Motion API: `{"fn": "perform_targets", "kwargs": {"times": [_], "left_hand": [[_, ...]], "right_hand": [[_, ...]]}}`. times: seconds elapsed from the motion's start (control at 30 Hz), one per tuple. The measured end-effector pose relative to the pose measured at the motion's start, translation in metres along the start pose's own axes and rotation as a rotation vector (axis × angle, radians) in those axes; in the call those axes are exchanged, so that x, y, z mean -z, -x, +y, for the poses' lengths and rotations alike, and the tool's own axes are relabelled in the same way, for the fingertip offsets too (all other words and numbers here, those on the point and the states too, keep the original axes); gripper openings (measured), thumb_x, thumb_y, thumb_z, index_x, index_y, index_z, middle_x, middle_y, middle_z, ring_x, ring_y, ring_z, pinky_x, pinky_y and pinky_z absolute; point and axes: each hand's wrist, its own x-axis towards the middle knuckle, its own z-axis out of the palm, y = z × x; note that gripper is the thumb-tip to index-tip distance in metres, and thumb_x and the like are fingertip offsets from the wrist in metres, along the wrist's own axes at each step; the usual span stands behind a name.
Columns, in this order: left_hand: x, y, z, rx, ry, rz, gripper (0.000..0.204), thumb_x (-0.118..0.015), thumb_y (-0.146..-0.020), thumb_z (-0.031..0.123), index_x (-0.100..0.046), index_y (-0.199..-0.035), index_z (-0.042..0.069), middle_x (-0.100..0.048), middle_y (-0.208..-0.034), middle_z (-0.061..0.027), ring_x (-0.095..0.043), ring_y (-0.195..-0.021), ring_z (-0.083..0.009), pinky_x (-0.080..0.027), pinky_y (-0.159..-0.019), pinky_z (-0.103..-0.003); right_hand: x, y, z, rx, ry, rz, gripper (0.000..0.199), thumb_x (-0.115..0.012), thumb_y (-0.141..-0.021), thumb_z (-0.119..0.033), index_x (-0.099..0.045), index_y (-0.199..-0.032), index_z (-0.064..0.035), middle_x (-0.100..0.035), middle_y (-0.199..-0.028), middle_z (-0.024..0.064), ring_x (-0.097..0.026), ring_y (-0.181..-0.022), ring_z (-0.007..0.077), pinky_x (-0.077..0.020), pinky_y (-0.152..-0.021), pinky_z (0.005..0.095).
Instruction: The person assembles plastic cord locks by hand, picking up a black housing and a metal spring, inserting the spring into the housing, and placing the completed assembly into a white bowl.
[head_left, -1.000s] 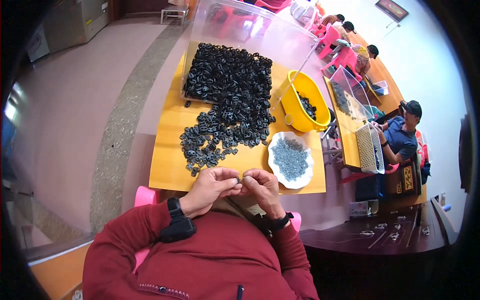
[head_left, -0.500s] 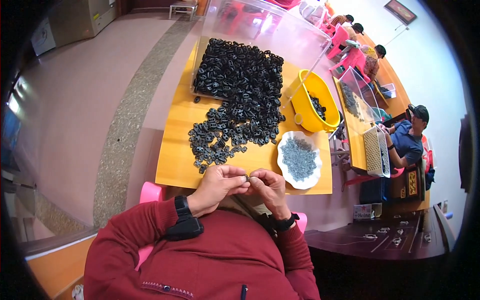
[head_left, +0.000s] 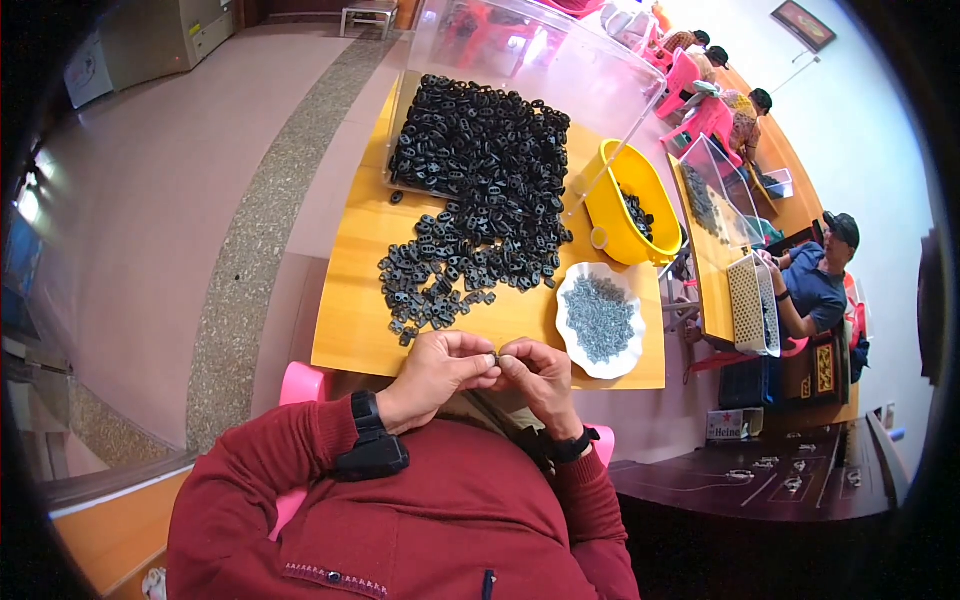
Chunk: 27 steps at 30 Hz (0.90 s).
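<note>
My left hand (head_left: 440, 372) and my right hand (head_left: 538, 377) meet fingertip to fingertip at the near edge of the wooden table (head_left: 350, 330). Together they pinch a small dark part (head_left: 497, 358), mostly hidden by the fingers. Just beyond lies a big heap of black plastic pieces (head_left: 470, 200), spilling from a clear plastic bin (head_left: 520, 60). A white dish of small grey metal bits (head_left: 600, 320) sits right of the hands, close to my right hand. Red sleeves cover both forearms, with a dark watch on each wrist.
A yellow tub (head_left: 625, 210) holding a few black pieces stands behind the dish. Other people sit at tables along the right side; one in a blue shirt (head_left: 815, 285) is next to a white basket (head_left: 752, 305). A dark wooden counter (head_left: 780, 480) lies lower right.
The view has shifted slightly, so the table sits a little lower and nearer. Both hands stay joined at the table's near edge, working the small part.
</note>
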Motion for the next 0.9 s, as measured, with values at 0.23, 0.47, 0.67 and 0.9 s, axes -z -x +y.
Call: {"fn": "perform_targets", "kwargs": {"times": [0.23, 0.47, 0.67, 0.9], "left_hand": [[0.001, -0.001, -0.002, -0.015, -0.016, -0.032, 0.014, -0.061, -0.088, 0.001, -0.058, -0.101, -0.005, -0.065, -0.091, -0.0108, -0.067, -0.080, -0.0171, -0.057, -0.076, -0.027], [0.001, 0.000, -0.007, -0.055, -0.082, -0.039, 0.012, -0.061, -0.087, 0.000, -0.061, -0.098, -0.005, -0.066, -0.088, -0.0094, -0.066, -0.077, -0.0144, -0.056, -0.072, -0.025], [0.001, -0.003, -0.007, -0.067, -0.058, -0.050, 0.012, -0.062, -0.087, 0.001, -0.061, -0.098, -0.005, -0.066, -0.088, -0.0097, -0.065, -0.078, -0.0142, -0.056, -0.071, -0.025], [-0.001, -0.003, -0.004, -0.026, -0.003, -0.022, 0.014, -0.061, -0.088, 0.002, -0.060, -0.100, -0.005, -0.065, -0.090, -0.0102, -0.066, -0.080, -0.0160, -0.057, -0.075, -0.026]], "right_hand": [[0.003, 0.000, 0.002, 0.041, 0.092, -0.023, 0.009, -0.060, -0.091, -0.005, -0.062, -0.091, 0.0039, -0.065, -0.079, 0.0030, -0.062, -0.070, 0.0085, -0.0518, -0.063, 0.0206], [0.005, 0.000, -0.001, 0.026, 0.140, -0.047, 0.007, -0.061, -0.089, -0.003, -0.063, -0.088, 0.0040, -0.065, -0.078, 0.0027, -0.061, -0.070, 0.0074, -0.0515, -0.063, 0.0207], [0.004, -0.001, -0.008, -0.013, 0.091, -0.043, 0.009, -0.061, -0.090, -0.005, -0.065, -0.091, 0.0039, -0.066, -0.080, 0.0030, -0.061, -0.072, 0.0071, -0.0510, -0.065, 0.0204], [0.011, -0.001, -0.005, -0.089, -0.080, -0.068, 0.013, -0.059, -0.091, -0.005, -0.065, -0.098, 0.0039, -0.067, -0.091, 0.0052, -0.063, -0.078, 0.0101, -0.0539, -0.071, 0.0232]]}}
